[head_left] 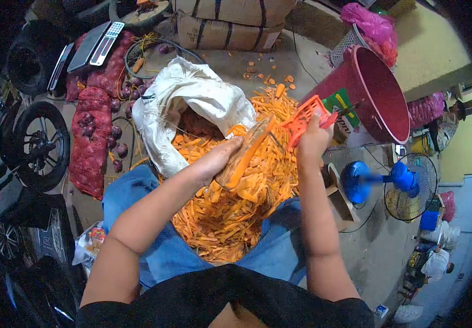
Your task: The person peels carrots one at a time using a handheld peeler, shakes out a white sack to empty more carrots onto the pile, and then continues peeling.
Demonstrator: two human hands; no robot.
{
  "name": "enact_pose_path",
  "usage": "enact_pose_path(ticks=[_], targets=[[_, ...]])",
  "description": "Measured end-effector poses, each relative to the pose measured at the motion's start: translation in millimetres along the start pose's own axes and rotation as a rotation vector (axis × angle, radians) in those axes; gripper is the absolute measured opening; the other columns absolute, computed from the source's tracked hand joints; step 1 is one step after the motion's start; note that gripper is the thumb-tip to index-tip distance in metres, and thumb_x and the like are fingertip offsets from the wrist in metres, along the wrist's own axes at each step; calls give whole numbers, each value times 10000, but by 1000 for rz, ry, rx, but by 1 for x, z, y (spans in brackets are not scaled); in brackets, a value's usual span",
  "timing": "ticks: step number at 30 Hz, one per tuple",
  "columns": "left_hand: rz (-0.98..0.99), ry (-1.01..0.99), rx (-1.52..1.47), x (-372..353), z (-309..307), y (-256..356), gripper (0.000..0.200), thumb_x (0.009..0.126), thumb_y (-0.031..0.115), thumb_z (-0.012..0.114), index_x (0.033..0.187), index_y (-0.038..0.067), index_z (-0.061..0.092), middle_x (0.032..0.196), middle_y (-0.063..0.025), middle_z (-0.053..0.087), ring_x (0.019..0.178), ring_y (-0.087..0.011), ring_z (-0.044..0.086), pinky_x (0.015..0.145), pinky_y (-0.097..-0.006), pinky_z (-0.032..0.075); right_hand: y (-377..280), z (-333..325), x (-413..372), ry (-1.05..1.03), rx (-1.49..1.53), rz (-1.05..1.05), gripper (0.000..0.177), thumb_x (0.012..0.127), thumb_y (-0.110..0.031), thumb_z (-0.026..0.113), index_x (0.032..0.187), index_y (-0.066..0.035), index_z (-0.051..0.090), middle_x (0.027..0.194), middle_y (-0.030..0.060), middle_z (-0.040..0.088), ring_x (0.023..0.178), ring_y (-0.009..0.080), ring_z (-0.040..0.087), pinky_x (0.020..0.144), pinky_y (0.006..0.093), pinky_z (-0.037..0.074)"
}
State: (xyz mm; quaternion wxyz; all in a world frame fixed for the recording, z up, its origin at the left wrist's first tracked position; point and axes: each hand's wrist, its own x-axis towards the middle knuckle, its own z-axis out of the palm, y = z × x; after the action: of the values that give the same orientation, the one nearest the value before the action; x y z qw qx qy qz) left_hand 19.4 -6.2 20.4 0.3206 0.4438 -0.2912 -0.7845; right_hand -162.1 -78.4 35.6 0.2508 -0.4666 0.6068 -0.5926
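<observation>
My left hand (222, 158) is closed around the near end of a large carrot (251, 153), which shows a bright peeled stripe along its darker skin. In my right hand (315, 134) is a red-orange plastic peeler (300, 121) with an openwork body, held just right of the carrot's far end. Whether its blade touches the carrot I cannot make out. Below both hands, a big heap of orange carrot peelings (219, 218) lies between my knees. An open white woven sack (162, 120) stands behind the heap, with more orange pieces at its mouth.
A tall dark red bucket (381, 95) leans at the right, near a blue fan (411, 186). Red net sacks of onions (89, 142) and a wheel (42, 146) are at the left. Cartons (230, 30) stand at the back. A person (437, 265) is far right.
</observation>
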Motion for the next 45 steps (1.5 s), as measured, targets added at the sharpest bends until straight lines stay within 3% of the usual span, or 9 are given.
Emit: enact_pose_path(ticks=[3,6,14,16,30,33,36,40,45], targets=[[-43,-22,-141,-5,1,5,368,834,324,285,1047,51,408,898,-86,525,717,-151,535,637,-261,441,-5,8,-10,82,-71,-324,162,785,-160,439,782,0,416,649,31,427,589,105,391,550,244,337],[-134,-56,-378,-4,-3,5,375,835,334,276,1047,48,394,861,-140,528,667,-193,547,579,-298,461,-7,8,-13,7,214,130,156,785,-146,435,847,-3,421,713,37,462,644,112,435,581,247,353],[-56,-21,-552,16,-12,-9,348,821,328,333,1007,46,418,818,-109,540,657,-200,558,536,-307,475,32,29,-14,-30,503,455,216,795,-133,437,922,41,432,832,86,506,719,174,522,630,306,448],[-34,-15,-515,18,-17,-10,347,817,323,348,1005,40,419,820,-90,540,655,-195,557,564,-317,475,20,33,-17,-21,595,402,148,791,-160,445,752,-18,456,609,-4,438,493,80,398,455,235,330],[-2,86,-459,26,0,-14,379,834,327,280,1007,30,439,881,-80,542,725,-155,545,611,-284,457,-19,48,-72,-233,150,67,201,806,-167,415,672,-19,424,555,-12,372,516,82,341,466,240,299],[-69,-61,-136,15,0,-14,376,833,354,277,924,41,465,732,-55,544,596,-121,533,523,-248,436,16,43,-36,-42,-51,-49,189,796,-161,425,726,10,462,621,45,479,570,123,434,525,265,359],[-167,-157,-44,-6,11,-12,375,821,322,341,1013,20,452,861,-80,553,696,-149,554,614,-254,458,41,17,21,297,-423,-89,219,781,-160,442,743,52,473,663,92,527,584,146,476,539,292,380],[-161,-318,-103,-13,6,-1,353,823,302,343,1004,24,463,851,-71,555,688,-143,553,601,-244,456,50,-2,42,411,-100,112,194,780,-155,441,724,29,467,617,78,509,556,168,469,528,316,366],[-147,-44,-246,0,1,-2,370,836,316,292,975,-6,410,729,-124,539,626,-195,554,586,-291,468,-3,24,-7,110,116,74,183,797,-158,422,665,-32,437,602,12,434,524,102,399,484,239,326]])
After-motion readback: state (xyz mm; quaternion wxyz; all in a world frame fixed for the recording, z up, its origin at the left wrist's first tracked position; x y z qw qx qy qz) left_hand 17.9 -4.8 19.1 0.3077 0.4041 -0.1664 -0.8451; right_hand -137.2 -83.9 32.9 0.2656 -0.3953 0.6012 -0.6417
